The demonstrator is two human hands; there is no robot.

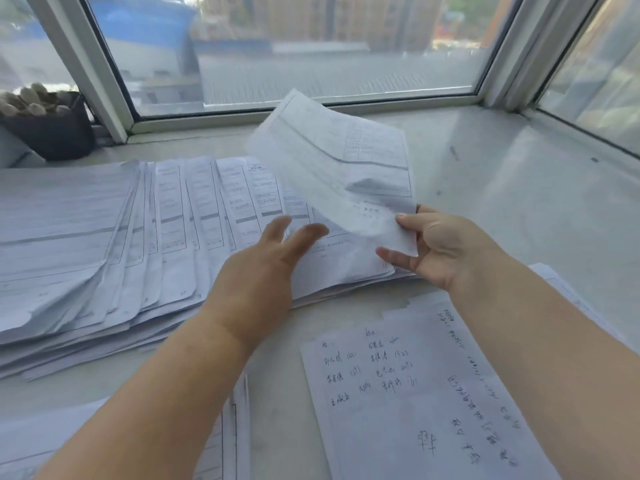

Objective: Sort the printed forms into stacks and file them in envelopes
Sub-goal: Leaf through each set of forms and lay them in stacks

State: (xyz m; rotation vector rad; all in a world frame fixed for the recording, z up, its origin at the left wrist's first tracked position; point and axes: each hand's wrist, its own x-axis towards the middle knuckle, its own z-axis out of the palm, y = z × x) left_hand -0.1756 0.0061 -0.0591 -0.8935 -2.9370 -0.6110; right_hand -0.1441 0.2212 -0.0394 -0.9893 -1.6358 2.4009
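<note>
right hand (446, 251) pinches a floppy sheet (343, 168) mid-frame by its near corner, left hand (263, 271) fingers loose over the fanned stack (138, 237) — flimsy stuff, best gripped at edges.

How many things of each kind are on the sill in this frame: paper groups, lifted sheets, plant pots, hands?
Fanned stack of printed forms: 1
Lifted form, pinched by the right hand: 1
Handwritten sheet: 1
Forms at the near left edge: 1
Plant pot: 1
Hands, counting the left hand: 2
Total: 7
</note>
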